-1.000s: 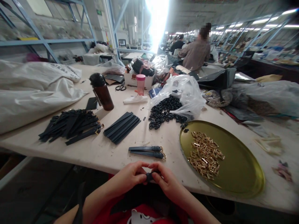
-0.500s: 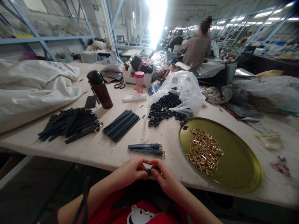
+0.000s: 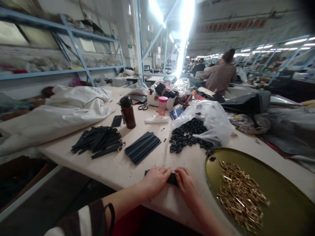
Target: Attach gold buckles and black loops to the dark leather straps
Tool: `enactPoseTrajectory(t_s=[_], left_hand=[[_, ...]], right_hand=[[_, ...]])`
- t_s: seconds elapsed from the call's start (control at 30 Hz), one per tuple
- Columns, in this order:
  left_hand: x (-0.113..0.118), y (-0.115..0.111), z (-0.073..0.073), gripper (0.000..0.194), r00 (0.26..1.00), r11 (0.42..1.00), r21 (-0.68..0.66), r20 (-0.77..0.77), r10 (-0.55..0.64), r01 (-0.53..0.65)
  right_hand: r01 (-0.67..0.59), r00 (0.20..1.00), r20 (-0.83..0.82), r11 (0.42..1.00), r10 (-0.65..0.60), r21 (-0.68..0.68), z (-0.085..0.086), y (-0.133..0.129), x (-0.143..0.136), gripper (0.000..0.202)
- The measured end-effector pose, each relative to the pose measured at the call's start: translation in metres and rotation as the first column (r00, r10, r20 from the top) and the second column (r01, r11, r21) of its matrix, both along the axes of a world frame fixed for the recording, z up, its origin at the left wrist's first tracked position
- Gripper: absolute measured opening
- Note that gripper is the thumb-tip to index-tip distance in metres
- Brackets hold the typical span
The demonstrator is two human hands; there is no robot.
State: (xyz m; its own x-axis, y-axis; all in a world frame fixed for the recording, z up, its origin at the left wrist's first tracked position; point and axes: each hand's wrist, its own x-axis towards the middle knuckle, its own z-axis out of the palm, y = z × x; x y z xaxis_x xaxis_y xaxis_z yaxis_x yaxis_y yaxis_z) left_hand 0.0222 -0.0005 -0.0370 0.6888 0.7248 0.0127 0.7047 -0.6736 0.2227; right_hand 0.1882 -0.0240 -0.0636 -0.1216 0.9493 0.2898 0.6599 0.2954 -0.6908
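Both of my hands are on the work table near its front edge, at a dark strap [image 3: 173, 179] that shows between them. My left hand [image 3: 157, 179] lies over it with the fingers closed together, and another dark strap end [image 3: 147, 172] sticks out to its left. With fingers curled, my right hand [image 3: 186, 183] grips the right end; the buckle end is hidden. Beyond my hands lies a bundle of flat dark straps [image 3: 142, 147]. A heap of small black loops [image 3: 189, 132] spills from a clear plastic bag [image 3: 214, 118].
On the right is a gold-coloured round tray [image 3: 283, 183] with a pile of gold buckles [image 3: 241, 193]. Buckled straps [image 3: 98, 141] are heaped at left. Behind stand a brown bottle [image 3: 128, 113], a phone-like dark slab [image 3: 116, 121], scissors [image 3: 143, 107] and a pink-lidded cup [image 3: 162, 106].
My hands have moved from over my lap, where they held a small dark piece, forward onto the table where the two buckled straps lay. The camera view has tipped up and turned left.
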Motion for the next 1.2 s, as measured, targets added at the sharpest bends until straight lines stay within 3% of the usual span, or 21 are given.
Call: enactPoseTrajectory(t_s=[0.07,0.13,0.27,0.33,0.4,0.53,0.6,0.7,0.77,0.83,0.97,1.07,1.2], left_hand=[[0.008,0.002,-0.006,0.031,0.994,0.994,0.068,-0.077,-0.078,0.083],[0.015,0.003,-0.008,0.029,0.992,0.991,0.097,-0.099,-0.077,0.087],[0.002,0.009,0.002,0.017,0.993,0.992,0.124,-0.114,0.007,0.007],[-0.028,0.016,0.012,0.024,0.983,0.979,0.159,-0.116,0.145,-0.126],[-0.073,0.029,0.022,0.038,0.942,0.934,0.212,-0.111,0.316,-0.288],[-0.171,0.062,0.033,0.042,0.77,0.75,0.318,-0.084,0.632,-0.581],[-0.207,0.074,0.031,0.045,0.705,0.684,0.342,-0.083,0.705,-0.644],[-0.233,0.081,0.024,0.043,0.685,0.667,0.34,-0.084,0.724,-0.663],[-0.23,0.082,0.021,0.044,0.703,0.676,0.345,-0.063,0.709,-0.651],[-0.212,0.082,0.018,0.045,0.745,0.708,0.342,-0.036,0.666,-0.617],[-0.155,0.095,0.008,0.041,0.867,0.846,0.23,-0.017,0.498,-0.481],[-0.119,0.114,-0.006,0.051,0.856,0.844,0.165,0.006,0.517,-0.511],[-0.091,0.123,-0.022,0.054,0.803,0.797,0.11,0.03,0.595,-0.595]], right_hand=[[0.035,0.993,-0.111,0.999,-0.037,-0.019,-0.018,0.005,-0.001,0.025],[0.061,0.975,-0.209,0.996,-0.072,-0.059,-0.034,0.006,0.001,0.029],[0.19,0.919,-0.316,0.968,-0.235,-0.165,-0.051,0.002,0.012,0.04],[0.225,0.898,-0.339,0.955,-0.281,-0.194,-0.053,0.002,0.016,0.043],[0.217,0.9,-0.335,0.954,-0.278,-0.207,-0.052,0.001,0.015,0.043],[0.161,0.932,-0.284,0.961,-0.223,-0.227,-0.044,0.002,0.006,0.04],[0.159,0.937,-0.27,0.959,-0.221,-0.235,-0.042,0.001,0.002,0.039],[0.171,0.94,-0.257,0.96,-0.226,-0.22,-0.04,0.001,0.0,0.037],[0.165,0.948,-0.239,0.967,-0.21,-0.196,-0.04,0.001,0.0,0.035],[0.147,0.961,-0.211,0.976,-0.179,-0.162,-0.039,0.002,-0.001,0.032],[0.103,0.981,-0.152,0.988,-0.12,-0.116,-0.035,0.004,-0.004,0.03],[0.099,0.985,-0.135,0.991,-0.111,-0.094,-0.034,0.004,-0.005,0.03],[0.103,0.985,-0.133,0.992,-0.112,-0.073,-0.031,0.003,-0.006,0.03]])
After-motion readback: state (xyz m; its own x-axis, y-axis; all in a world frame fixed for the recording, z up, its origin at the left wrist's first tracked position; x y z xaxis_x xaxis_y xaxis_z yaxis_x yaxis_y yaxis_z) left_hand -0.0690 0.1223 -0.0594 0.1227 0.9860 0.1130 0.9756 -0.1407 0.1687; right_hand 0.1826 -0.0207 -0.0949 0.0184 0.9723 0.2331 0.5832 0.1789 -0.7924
